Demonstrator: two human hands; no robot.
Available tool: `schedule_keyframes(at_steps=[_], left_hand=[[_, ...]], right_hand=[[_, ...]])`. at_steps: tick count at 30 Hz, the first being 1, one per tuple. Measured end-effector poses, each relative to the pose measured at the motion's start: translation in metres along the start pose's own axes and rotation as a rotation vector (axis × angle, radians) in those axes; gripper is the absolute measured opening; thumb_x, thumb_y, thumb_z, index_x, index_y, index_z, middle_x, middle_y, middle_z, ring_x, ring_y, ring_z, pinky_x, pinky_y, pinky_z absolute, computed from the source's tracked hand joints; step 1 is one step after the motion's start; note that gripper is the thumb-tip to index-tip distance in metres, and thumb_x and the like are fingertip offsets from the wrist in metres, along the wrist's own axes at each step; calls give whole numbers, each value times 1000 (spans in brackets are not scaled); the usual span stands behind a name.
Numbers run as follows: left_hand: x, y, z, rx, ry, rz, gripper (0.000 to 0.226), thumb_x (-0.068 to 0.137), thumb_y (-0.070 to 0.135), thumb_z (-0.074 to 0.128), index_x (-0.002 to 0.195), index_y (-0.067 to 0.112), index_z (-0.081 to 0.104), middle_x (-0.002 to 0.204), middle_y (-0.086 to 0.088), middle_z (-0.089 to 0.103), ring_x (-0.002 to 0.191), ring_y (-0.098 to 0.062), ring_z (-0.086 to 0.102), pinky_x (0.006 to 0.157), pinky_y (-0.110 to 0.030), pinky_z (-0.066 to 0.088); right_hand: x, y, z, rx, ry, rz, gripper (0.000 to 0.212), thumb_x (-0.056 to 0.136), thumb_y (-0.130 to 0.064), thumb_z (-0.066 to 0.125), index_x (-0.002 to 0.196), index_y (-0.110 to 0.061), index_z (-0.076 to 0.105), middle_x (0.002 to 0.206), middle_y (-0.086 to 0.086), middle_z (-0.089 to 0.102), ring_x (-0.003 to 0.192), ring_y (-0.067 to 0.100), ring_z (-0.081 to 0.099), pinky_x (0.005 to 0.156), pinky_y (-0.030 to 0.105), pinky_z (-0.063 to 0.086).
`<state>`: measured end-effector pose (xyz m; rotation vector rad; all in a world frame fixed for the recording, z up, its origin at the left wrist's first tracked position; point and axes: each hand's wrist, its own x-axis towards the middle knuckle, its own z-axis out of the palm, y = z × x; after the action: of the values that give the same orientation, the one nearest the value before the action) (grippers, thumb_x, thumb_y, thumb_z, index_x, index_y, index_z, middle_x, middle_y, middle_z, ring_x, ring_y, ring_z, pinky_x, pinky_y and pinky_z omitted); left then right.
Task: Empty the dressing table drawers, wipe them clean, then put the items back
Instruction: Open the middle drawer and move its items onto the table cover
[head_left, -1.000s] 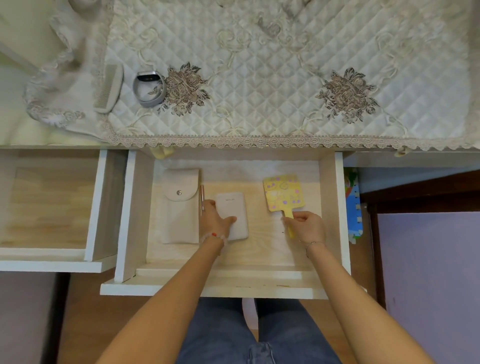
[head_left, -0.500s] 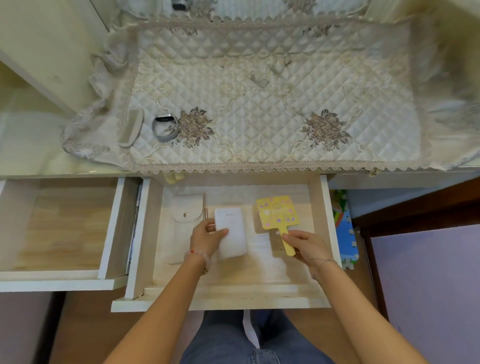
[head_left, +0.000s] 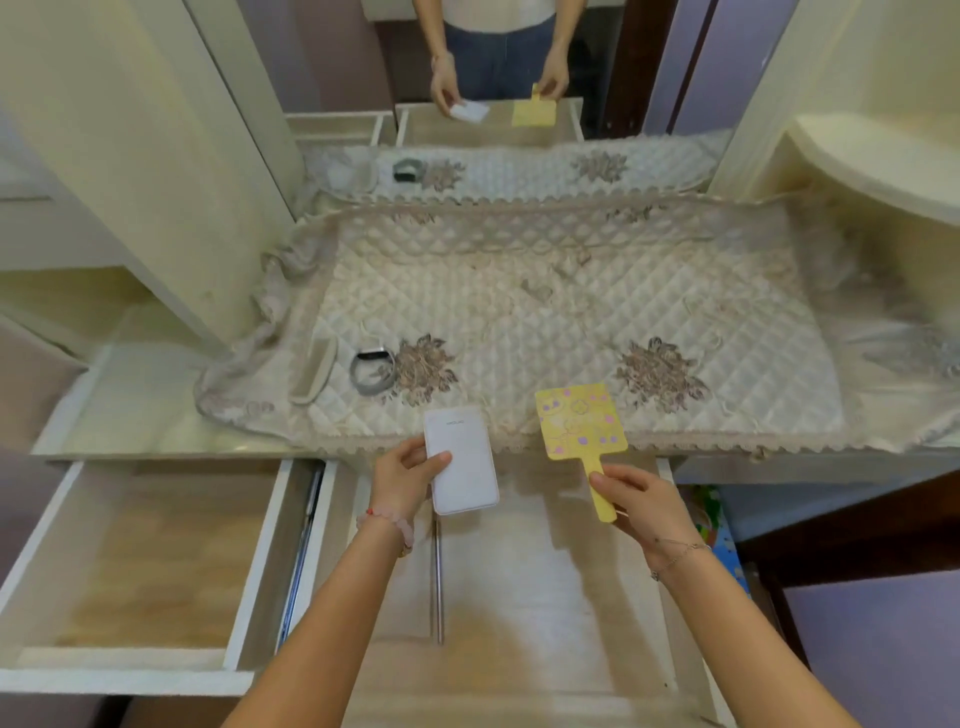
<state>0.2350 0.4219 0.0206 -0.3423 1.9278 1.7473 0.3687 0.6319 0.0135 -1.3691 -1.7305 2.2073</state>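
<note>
white power bank (head_left: 460, 462) is gripped by left hand (head_left: 410, 483), yellow hand mirror (head_left: 579, 423) pinched at its thin handle by right hand (head_left: 639, 499), both held over middle drawer (head_left: 519, 597) nr worktop edge. mirror could be dropped (flat, slim handle) or snagged on quilted lace-edged cloth (head_left: 571, 312); power bank's smooth, rounded.

quilted cloth (head_left: 519, 312): spread flat, lace-edged | mirror (head_left: 353, 67): upright behind cloth | colourful mat (head_left: 724, 535): low at right

White power bank (head_left: 462, 460), yellow hand mirror (head_left: 580, 423) with purple dots, cream quilted cloth (head_left: 545, 312).
</note>
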Motion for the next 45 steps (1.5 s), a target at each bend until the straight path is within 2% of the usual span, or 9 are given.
schedule_keyframes(at_steps=[4, 9, 14, 17, 21, 23, 30, 33, 45], left_hand=[[34, 27, 12, 8, 21, 22, 43, 81, -3, 65, 123, -2, 53, 114, -17, 63, 99, -28, 62, 84, -41, 51], [79, 47, 23, -13, 75, -28, 46, 81, -3, 66, 125, -5, 51, 118, -18, 60, 107, -34, 59, 94, -50, 47], [118, 53, 25, 39, 83, -49, 48, 80, -1, 68, 125, -5, 52, 121, -20, 60, 108, -33, 59, 96, -49, 46], [128, 55, 27, 85, 76, -37, 46, 81, -2, 66, 124, -7, 52, 121, -22, 59, 109, -33, 59, 96, -48, 46], [139, 55, 27, 146, 66, -25, 41, 79, 2, 69, 119, -4, 58, 114, -21, 63, 102, -32, 62, 92, -48, 49], [142, 54, 26, 219, 70, -5, 39, 76, 8, 74, 112, 3, 61, 108, -19, 66, 97, -31, 64, 88, -49, 51], [134, 51, 29, 487, 75, 147, 40, 83, 13, 64, 122, 8, 56, 111, -7, 64, 94, -18, 58, 76, -26, 44], [132, 50, 27, 515, 60, 175, 40, 83, 7, 61, 123, 7, 57, 113, -9, 64, 97, -19, 59, 78, -26, 45], [113, 44, 12, 501, -63, 296, 40, 88, 3, 53, 128, 3, 51, 126, -10, 58, 111, -17, 55, 93, -26, 44]], right_hand=[[29, -31, 13, 4, 58, -73, 9, 82, -12, 69, 88, -16, 65, 86, 7, 62, 83, 20, 58, 75, 34, 49], [68, -51, 33, -57, 102, -110, 24, 81, -11, 70, 103, -4, 65, 80, 6, 60, 72, 17, 56, 65, 28, 48], [98, -55, 57, -87, 149, -124, 24, 82, -8, 68, 105, -3, 63, 77, 1, 58, 67, 8, 53, 50, 9, 46], [112, -54, 69, -83, 164, -108, 27, 81, -8, 69, 106, 0, 63, 78, 1, 59, 68, 9, 55, 61, 19, 49], [126, -52, 79, -101, 197, -70, 28, 77, -14, 74, 102, -4, 67, 77, 0, 63, 78, 19, 60, 83, 47, 55], [128, -49, 83, -121, 209, -81, 27, 75, -15, 76, 100, -6, 69, 77, 1, 65, 80, 21, 62, 85, 50, 53], [108, -41, 83, -248, 185, -223, 32, 81, -5, 66, 113, -9, 66, 87, 1, 66, 81, 15, 60, 78, 31, 51], [102, -38, 82, -240, 187, -223, 35, 83, -5, 63, 117, -11, 64, 83, -8, 64, 80, 10, 60, 77, 25, 48], [83, -34, 72, -375, 154, -293, 41, 85, -10, 63, 125, -9, 55, 113, 4, 61, 104, 13, 55, 91, 24, 43]])
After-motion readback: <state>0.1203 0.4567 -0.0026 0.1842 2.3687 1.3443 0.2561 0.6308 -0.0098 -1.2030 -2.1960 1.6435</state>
